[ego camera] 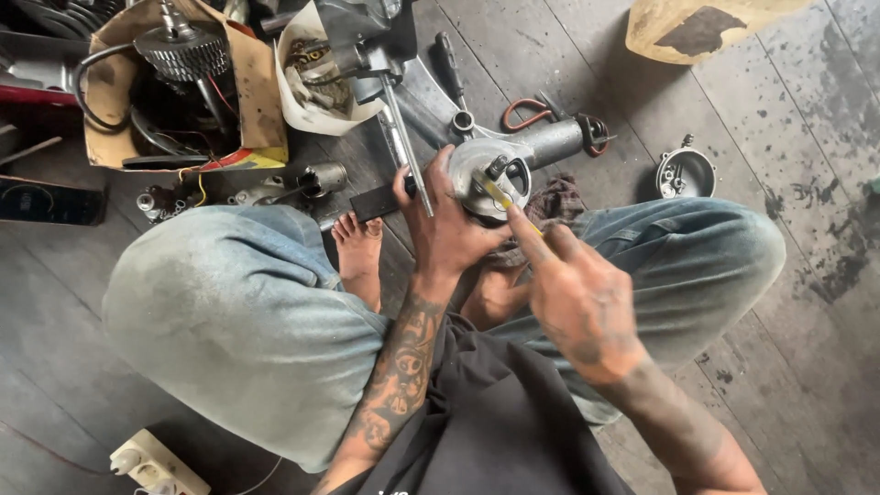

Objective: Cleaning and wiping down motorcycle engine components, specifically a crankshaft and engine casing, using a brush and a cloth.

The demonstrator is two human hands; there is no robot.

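- Seen from above, a person in pale jeans sits cross-legged and barefoot on a dark, stained wooden floor.
- The left hand is curled around a round grey metal engine part, steadying it just above the feet, between the knees. The fingers are wrapped over its near edge.
- The right hand pinches a thin yellow-handled tool between thumb and fingertips, its tip set into the open face of the round part.
- As a judgement: the part appears opened and under work, with the tool engaged in its middle. It is not closed up, so the work looks midway, not finished.
- A small silver bowl-shaped casting lies apart on the floor to the right, not yet rejoined to anything.
- A long metal rod runs across the floor beside the left hand, and a dark rag lies under the part.
- To the upper left, a cardboard box holds a toothed gear and cables. More loose metal pieces lie just below it.
- A white power strip sits at the lower left.
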